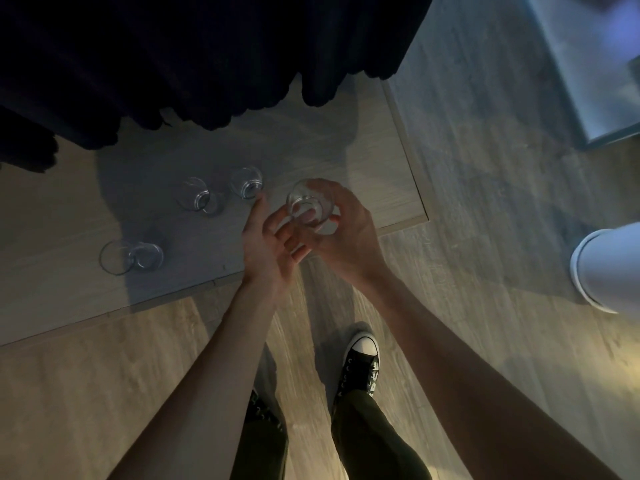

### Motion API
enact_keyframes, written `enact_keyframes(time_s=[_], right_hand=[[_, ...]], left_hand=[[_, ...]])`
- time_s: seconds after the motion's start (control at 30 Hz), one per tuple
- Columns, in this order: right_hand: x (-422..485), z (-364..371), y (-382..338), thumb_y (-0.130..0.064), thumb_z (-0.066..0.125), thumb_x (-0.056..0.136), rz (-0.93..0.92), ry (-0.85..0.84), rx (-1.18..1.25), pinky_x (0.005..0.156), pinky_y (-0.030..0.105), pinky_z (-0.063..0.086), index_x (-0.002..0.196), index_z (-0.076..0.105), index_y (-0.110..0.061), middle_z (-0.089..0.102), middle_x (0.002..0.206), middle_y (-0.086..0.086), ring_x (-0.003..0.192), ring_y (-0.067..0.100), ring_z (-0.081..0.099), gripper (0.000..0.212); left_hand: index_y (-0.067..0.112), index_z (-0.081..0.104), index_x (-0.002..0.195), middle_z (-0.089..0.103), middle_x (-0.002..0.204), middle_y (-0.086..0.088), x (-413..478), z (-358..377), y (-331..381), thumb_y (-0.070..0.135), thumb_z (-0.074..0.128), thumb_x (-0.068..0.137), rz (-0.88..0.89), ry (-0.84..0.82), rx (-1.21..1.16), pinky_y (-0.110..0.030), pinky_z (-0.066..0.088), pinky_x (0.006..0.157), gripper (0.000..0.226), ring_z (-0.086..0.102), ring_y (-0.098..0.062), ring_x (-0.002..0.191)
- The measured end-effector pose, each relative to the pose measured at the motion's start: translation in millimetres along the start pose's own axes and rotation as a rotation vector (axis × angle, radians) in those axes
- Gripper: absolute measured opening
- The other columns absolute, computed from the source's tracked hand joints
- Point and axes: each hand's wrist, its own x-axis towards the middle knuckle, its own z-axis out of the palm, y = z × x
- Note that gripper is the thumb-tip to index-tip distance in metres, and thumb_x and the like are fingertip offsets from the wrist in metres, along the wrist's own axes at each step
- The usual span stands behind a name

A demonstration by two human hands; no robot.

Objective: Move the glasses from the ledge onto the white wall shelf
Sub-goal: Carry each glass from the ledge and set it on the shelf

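- The person is standing over a low wooden ledge (pixel 363 140), looking straight down; both bare arms are reaching forward.
- The right hand (pixel 341 233) is closing around a clear glass (pixel 306 207), fingers wrapped on its side, the glass lifted just off the ledge near its front edge.
- The left hand (pixel 266 244) is sitting beside it with fingers spread apart, fingertips touching or nearly touching the same glass; it is clamping nothing that I can make out.
- Three more glasses are waiting on the ledge: one close by (pixel 246 181), one beside that (pixel 198 197), and one lying further left (pixel 130 258), apparently on its side.
- Progress, as I judge it: early to middle. One glass is in hand, three are left, and the white wall shelf is not in view, so I cannot tell whether any are already placed there.
- The ledge is pale wood grain, sitting slightly above a matching plank floor (pixel 485 202).
- A dark pleated curtain (pixel 207 57) is hanging over the back of the ledge.
- Lighting is dim and warm; a pale blurred object (pixel 602 268) is showing at the right edge.
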Motion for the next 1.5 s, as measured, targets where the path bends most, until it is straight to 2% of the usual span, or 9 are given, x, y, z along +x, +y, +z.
enact_keyframes(time_s=[0.13, 0.27, 0.53, 0.67, 0.77, 0.97, 1.2, 1.37, 1.5], right_hand=[[-3, -9, -43, -0.026, 0.084, 0.077, -0.009, -0.032, 0.006, 0.092, 0.042, 0.059, 0.124, 0.067, -0.024, 0.074, 0.117, -0.008, 0.11, 0.011, 0.07, 0.05], [-7, -25, -110, -0.03, 0.083, 0.078, 0.002, -0.082, -0.02, 0.082, 0.019, 0.057, 0.128, 0.065, -0.029, 0.071, 0.111, -0.018, 0.101, -0.002, 0.069, 0.053], [-16, -68, -260, -0.054, 0.076, 0.073, -0.048, -0.115, -0.093, 0.091, 0.036, 0.059, 0.128, 0.063, -0.034, 0.071, 0.117, -0.014, 0.106, 0.006, 0.069, 0.06], [-24, -95, -326, -0.049, 0.08, 0.073, -0.072, -0.116, -0.056, 0.086, 0.019, 0.054, 0.121, 0.061, -0.044, 0.069, 0.108, -0.027, 0.1, -0.008, 0.066, 0.052], [-33, -113, -371, -0.053, 0.082, 0.067, -0.097, -0.1, -0.016, 0.091, 0.019, 0.055, 0.127, 0.065, -0.034, 0.072, 0.116, -0.017, 0.106, -0.002, 0.068, 0.064], [-55, -136, -442, -0.045, 0.087, 0.073, -0.23, -0.14, -0.074, 0.102, 0.027, 0.054, 0.134, 0.064, -0.027, 0.07, 0.127, -0.012, 0.118, 0.003, 0.066, 0.068], [-82, -125, -513, -0.048, 0.085, 0.075, -0.398, -0.32, -0.143, 0.102, 0.023, 0.053, 0.137, 0.062, -0.028, 0.067, 0.134, -0.014, 0.12, 0.0, 0.063, 0.069], [-110, -90, -565, -0.046, 0.088, 0.074, -0.515, -0.454, -0.145, 0.099, 0.024, 0.055, 0.136, 0.063, -0.026, 0.069, 0.131, -0.01, 0.116, 0.003, 0.066, 0.07], [-156, -47, -605, -0.046, 0.089, 0.074, -0.605, -0.562, -0.125, 0.098, 0.023, 0.056, 0.137, 0.063, -0.024, 0.07, 0.128, -0.009, 0.113, 0.003, 0.066, 0.072]], left_hand=[[0.01, 0.073, 0.116, 0.079, 0.108, -0.006, -31, 9, 27, 0.063, 0.053, 0.09, 0.024, 0.023, -0.012, -0.038, 0.052, 0.093, 0.062, 0.075, -0.02, 0.1], [0.005, 0.068, 0.127, 0.075, 0.121, -0.012, -82, 24, 73, 0.064, 0.052, 0.091, 0.038, 0.042, -0.017, -0.041, 0.048, 0.104, 0.071, 0.07, -0.027, 0.114], [-0.001, 0.065, 0.13, 0.072, 0.124, -0.016, -190, 61, 169, 0.066, 0.053, 0.091, 0.13, -0.016, -0.022, -0.039, 0.049, 0.099, 0.078, 0.069, -0.028, 0.113], [-0.007, 0.059, 0.135, 0.061, 0.136, -0.028, -237, 87, 211, 0.065, 0.056, 0.089, 0.2, -0.021, -0.045, -0.046, 0.043, 0.108, 0.085, 0.059, -0.04, 0.125], [-0.007, 0.058, 0.136, 0.057, 0.141, -0.031, -273, 102, 236, 0.067, 0.052, 0.09, 0.219, -0.053, -0.058, -0.049, 0.038, 0.114, 0.087, 0.052, -0.043, 0.134], [-0.004, 0.063, 0.131, 0.069, 0.119, -0.025, -339, 108, 270, 0.071, 0.051, 0.088, 0.246, -0.132, -0.138, -0.044, 0.051, 0.087, 0.088, 0.07, -0.035, 0.094], [-0.001, 0.059, 0.135, 0.063, 0.135, -0.027, -411, 85, 293, 0.068, 0.052, 0.09, 0.323, 0.018, -0.25, -0.048, 0.045, 0.107, 0.083, 0.062, -0.039, 0.123], [-0.004, 0.059, 0.134, 0.064, 0.129, -0.027, -467, 46, 312, 0.068, 0.049, 0.091, 0.452, 0.102, -0.348, -0.043, 0.051, 0.093, 0.084, 0.064, -0.035, 0.109], [-0.005, 0.06, 0.133, 0.067, 0.129, -0.028, -526, -7, 316, 0.069, 0.046, 0.092, 0.563, 0.186, -0.387, -0.047, 0.049, 0.103, 0.085, 0.066, -0.038, 0.117]])
